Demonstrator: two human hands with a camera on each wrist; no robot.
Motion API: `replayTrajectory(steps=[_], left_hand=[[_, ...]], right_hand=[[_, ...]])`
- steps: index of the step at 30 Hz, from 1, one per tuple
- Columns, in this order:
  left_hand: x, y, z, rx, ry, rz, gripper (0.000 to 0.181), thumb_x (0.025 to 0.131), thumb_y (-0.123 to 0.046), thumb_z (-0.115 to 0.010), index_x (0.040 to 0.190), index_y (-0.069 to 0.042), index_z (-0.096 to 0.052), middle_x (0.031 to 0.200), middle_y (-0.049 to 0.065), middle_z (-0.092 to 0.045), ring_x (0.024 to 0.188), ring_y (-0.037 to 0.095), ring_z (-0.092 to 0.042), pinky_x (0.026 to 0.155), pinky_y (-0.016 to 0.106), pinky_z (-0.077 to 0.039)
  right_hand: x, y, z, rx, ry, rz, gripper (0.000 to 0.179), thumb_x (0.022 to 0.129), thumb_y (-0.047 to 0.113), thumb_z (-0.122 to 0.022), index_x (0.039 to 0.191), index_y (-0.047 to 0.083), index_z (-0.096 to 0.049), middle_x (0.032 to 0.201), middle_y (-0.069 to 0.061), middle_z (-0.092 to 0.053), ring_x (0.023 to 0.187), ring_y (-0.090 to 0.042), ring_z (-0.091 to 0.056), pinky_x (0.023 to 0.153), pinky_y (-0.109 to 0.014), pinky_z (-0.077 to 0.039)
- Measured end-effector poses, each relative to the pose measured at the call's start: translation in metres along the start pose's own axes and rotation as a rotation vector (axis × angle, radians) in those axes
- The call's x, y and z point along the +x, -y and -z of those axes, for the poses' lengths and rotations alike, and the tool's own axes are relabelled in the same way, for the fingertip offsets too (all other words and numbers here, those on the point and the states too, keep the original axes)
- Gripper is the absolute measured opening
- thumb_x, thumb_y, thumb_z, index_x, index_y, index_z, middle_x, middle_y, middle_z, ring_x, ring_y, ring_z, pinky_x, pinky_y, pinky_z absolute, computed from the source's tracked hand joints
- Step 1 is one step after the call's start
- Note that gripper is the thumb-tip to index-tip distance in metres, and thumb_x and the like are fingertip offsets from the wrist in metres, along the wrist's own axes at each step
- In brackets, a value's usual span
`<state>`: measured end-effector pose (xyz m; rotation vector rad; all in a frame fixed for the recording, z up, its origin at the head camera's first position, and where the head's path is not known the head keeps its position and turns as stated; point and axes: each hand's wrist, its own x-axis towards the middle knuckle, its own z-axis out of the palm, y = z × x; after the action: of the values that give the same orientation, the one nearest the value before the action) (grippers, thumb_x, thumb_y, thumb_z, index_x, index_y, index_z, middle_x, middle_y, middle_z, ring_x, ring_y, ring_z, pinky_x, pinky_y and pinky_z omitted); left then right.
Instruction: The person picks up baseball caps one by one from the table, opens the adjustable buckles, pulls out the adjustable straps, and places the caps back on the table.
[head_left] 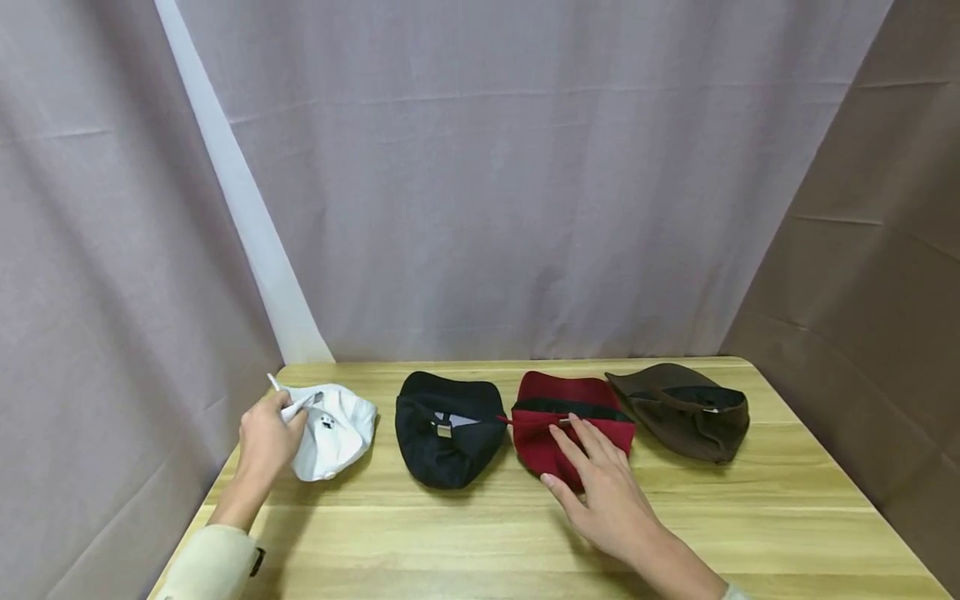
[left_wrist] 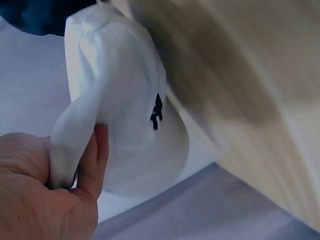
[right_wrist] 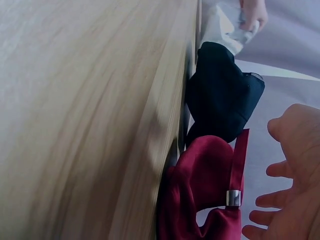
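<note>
In the left part of the head view, the left hand [head_left: 266, 437] pinches the white cap [head_left: 337, 442] by its band [left_wrist: 72, 135], thumb on one side and fingers on the other. The left wrist view shows a dark logo [left_wrist: 157, 112] on that cap, right of the fingertips; whether the cap rests on the table [head_left: 420, 542] I cannot tell. Right of centre in the head view, the right hand [head_left: 607, 496] holds nothing, its fingers spread over the red cap [head_left: 534, 442]. In the right wrist view these fingers, at the lower right, stand apart from the cap's strap [right_wrist: 239, 162] and its silver buckle [right_wrist: 233, 198], which are at the lower centre. Between the white and red caps, near the middle of the head frame, the black cap [head_left: 446, 458] lies with its underside buckle [head_left: 444, 431] showing. The brown cap [head_left: 686, 429] lies at the right, just beside the red one. A grey curtain [head_left: 487, 225] fills the upper part, with a white strip [head_left: 247, 192] slanting down at upper left
</note>
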<state>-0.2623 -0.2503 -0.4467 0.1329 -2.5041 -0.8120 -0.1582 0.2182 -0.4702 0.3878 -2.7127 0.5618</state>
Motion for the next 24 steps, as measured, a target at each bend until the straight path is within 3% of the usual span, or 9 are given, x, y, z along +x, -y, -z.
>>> replayTrajectory(steps=[3,6,11,19,24], left_hand=[[0.001,-0.011,0.003,-0.048,-0.122,-0.044,0.023,0.085,-0.007,-0.076,0.071,-0.006,-0.058,0.083,0.023,-0.068,0.078,0.048,-0.063,0.072,0.061,-0.048],[0.004,-0.023,0.002,-0.107,-0.237,-0.109,0.025,0.081,-0.002,-0.074,0.068,-0.006,-0.053,0.073,0.019,-0.061,0.068,0.041,-0.056,0.063,0.050,-0.043],[0.008,-0.048,-0.005,-0.228,-0.356,-0.231,0.025,0.077,0.005,-0.070,0.067,-0.003,-0.049,0.072,0.017,-0.058,0.067,0.026,-0.047,0.062,0.032,-0.034],[-0.005,-0.103,-0.019,-0.364,-0.347,-0.319,0.031,0.075,0.010,-0.069,0.064,-0.005,-0.044,0.067,0.011,-0.053,0.064,0.016,-0.040,0.058,0.025,-0.032],[-0.016,-0.130,-0.027,-0.422,-0.323,-0.393,0.032,0.076,0.011,-0.068,0.066,-0.005,-0.042,0.070,0.008,-0.051,0.065,0.012,-0.039,0.057,0.022,-0.033]], right_hand=[[-0.001,0.001,0.000,0.001,-0.005,0.006,0.069,0.099,0.045,-0.073,0.159,0.018,-0.052,0.172,-0.015,-0.040,0.155,-0.046,-0.040,0.120,-0.071,-0.035],[-0.001,0.001,0.000,0.000,-0.017,0.011,0.068,0.099,0.044,-0.073,0.158,0.018,-0.053,0.171,-0.017,-0.041,0.154,-0.046,-0.041,0.118,-0.072,-0.037],[0.001,0.001,0.000,-0.003,-0.033,0.016,0.067,0.100,0.045,-0.072,0.159,0.019,-0.052,0.171,-0.016,-0.041,0.154,-0.046,-0.041,0.118,-0.073,-0.037],[0.002,0.002,0.002,-0.003,-0.038,0.020,0.067,0.100,0.046,-0.072,0.159,0.020,-0.052,0.171,-0.015,-0.041,0.154,-0.046,-0.042,0.117,-0.073,-0.038],[0.001,0.003,0.003,0.001,-0.038,0.016,0.067,0.100,0.046,-0.072,0.159,0.020,-0.052,0.171,-0.014,-0.041,0.154,-0.046,-0.042,0.116,-0.075,-0.038]])
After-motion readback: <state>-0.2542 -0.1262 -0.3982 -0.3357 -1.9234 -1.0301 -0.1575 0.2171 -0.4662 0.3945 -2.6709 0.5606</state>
